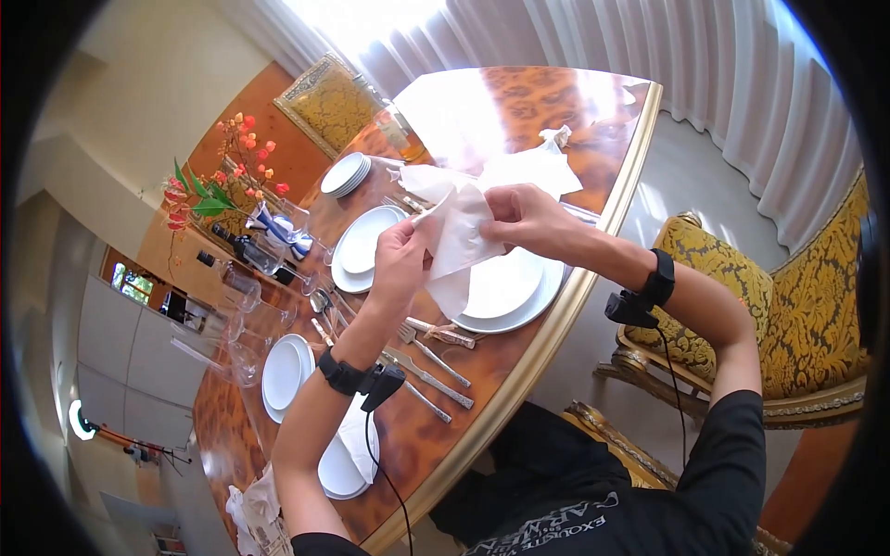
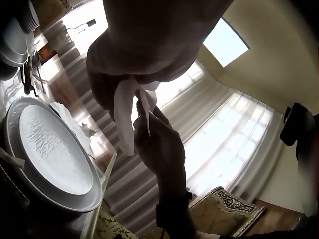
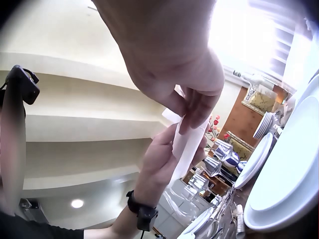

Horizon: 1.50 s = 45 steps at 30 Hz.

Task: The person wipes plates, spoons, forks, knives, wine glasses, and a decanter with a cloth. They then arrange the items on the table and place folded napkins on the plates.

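Observation:
A white napkin (image 1: 454,243) is held up in folds above the table, gripped by both hands. My left hand (image 1: 400,255) pinches its left edge between thumb and fingers. Higher on its other side, my right hand (image 1: 524,221) pinches the cloth. In the right wrist view the napkin (image 3: 185,149) hangs as a narrow strip, with the fingers of both hands close together on it. Beneath the hands, a white plate (image 1: 508,289) sits on a larger one near the table's edge, partly covered by the hanging napkin in the head view.
Forks and knives (image 1: 431,375) lie left of the near plates. Another plate stack (image 1: 366,243), glasses, bottles (image 1: 246,252) and a vase of red flowers (image 1: 243,181) stand further off. A second white napkin (image 1: 533,171) lies to the right. Yellow patterned chairs (image 1: 714,278) stand beside the table.

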{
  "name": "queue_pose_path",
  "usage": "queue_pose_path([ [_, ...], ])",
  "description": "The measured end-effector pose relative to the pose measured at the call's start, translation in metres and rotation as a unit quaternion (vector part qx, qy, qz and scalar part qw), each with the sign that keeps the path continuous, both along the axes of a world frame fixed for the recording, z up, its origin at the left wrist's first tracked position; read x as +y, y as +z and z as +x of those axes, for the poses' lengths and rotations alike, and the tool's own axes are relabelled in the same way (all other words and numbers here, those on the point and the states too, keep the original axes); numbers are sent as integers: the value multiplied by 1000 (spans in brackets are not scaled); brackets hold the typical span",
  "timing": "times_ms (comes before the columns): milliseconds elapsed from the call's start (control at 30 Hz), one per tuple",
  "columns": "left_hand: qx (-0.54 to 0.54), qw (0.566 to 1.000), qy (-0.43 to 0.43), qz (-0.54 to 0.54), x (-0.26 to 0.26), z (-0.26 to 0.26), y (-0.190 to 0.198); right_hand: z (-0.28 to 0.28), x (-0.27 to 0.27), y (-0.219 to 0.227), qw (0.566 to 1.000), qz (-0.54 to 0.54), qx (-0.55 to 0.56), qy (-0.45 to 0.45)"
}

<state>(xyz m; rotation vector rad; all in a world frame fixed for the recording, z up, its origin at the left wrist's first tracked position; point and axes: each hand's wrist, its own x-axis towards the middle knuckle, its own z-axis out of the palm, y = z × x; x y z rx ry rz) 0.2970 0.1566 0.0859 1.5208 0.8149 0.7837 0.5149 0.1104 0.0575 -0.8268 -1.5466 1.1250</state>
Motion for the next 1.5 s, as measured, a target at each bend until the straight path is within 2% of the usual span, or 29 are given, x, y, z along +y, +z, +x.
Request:
queue_pose_path([
  [67,-34,998,51,-16,-1,14,10,13,0,2,999,-21,-18,-34],
  [200,-54,996,63,25,43,32,23,43,24,12,985,-88,20,-144],
  [300,-104,992,69,20,81,52,36,68,55,21,979,-96,43,-173],
  [400,-105,992,65,-11,104,63,42,94,87,27,972,-132,53,-189],
  [467,-39,991,119,-55,105,67,45,109,109,16,964,-161,58,-201],
  [533,-35,993,94,-65,95,47,42,135,145,-16,954,-214,88,-189],
  [633,68,996,55,-27,49,2,42,158,172,-58,931,-282,4,-230],
  [733,125,990,66,-22,-11,-53,56,171,178,-81,929,-299,-76,-206],
  [833,152,985,75,-22,-48,-115,56,171,170,-72,921,-304,-138,-199],
  [900,193,977,93,-20,-68,-153,52,173,163,-70,927,-268,-172,-197],
  [1000,229,960,156,-43,-83,-202,37,176,164,-61,908,-289,-212,-217],
  [1067,232,956,174,-45,-86,-235,22,177,162,-54,912,-282,-212,-209],
  [1167,250,942,225,-19,-97,-264,3,171,154,-49,947,-222,-111,-206],
  [1200,252,937,243,-10,-99,-282,-10,173,152,-49,942,-227,-153,-196],
  [1233,264,933,244,22,-102,-297,-20,171,139,-48,933,-216,-222,-184],
  [1267,279,926,249,53,-107,-312,-28,172,144,-49,900,-171,-340,-214],
  [1300,317,910,246,104,-112,-328,-38,165,147,-48,820,-70,-494,-282],
  [1333,357,890,236,153,-121,-341,-45,146,145,-45,712,32,-608,-349],
  [1367,393,872,241,165,-138,-342,-42,122,137,-38,666,108,-637,-373],
  [1400,429,853,237,180,-152,-339,-36,101,130,-29,691,175,-604,-357],
  [1433,435,849,248,169,-164,-337,-33,79,130,-26,758,203,-545,-294],
  [1500,535,798,247,126,-182,-330,-31,24,111,-23,877,205,-404,-161],
])
